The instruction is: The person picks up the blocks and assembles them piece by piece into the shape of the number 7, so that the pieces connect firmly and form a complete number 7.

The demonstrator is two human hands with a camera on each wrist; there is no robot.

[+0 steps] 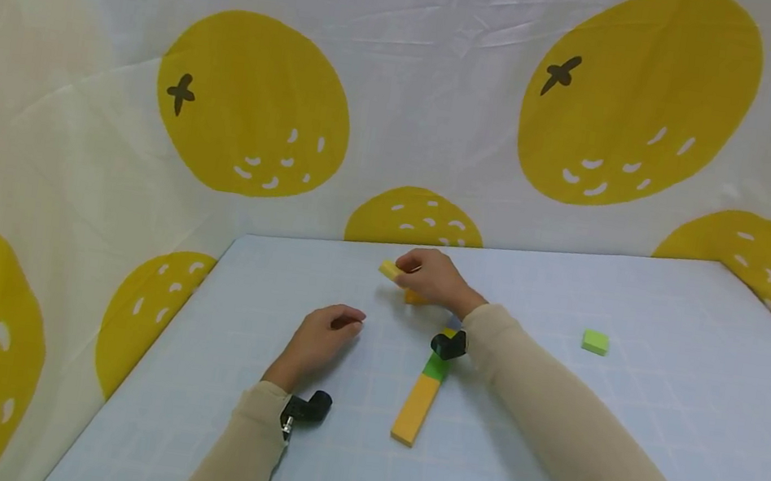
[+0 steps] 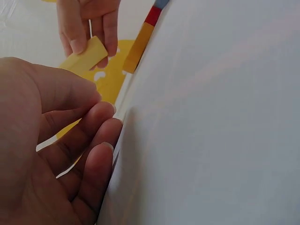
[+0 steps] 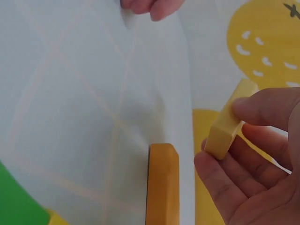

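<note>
In the head view my right hand (image 1: 435,279) pinches a pale yellow block (image 3: 230,118) between thumb and fingers, raised above the far part of the table. Just below it on the table lies an orange block (image 3: 162,187), partly hidden by that hand in the head view. A line of blocks runs toward me under the right wrist, with a green block (image 1: 436,367) and a long orange block (image 1: 415,411) at its near end. My left hand (image 1: 322,338) hovers left of the line, its fingers loosely curled around nothing.
A light green block (image 1: 595,341) lies apart on the right of the pale blue table (image 1: 624,438). In the left wrist view a red block (image 2: 153,16) adjoins the orange one. A white curtain (image 1: 440,117) with yellow fruit shapes hangs behind and to the left.
</note>
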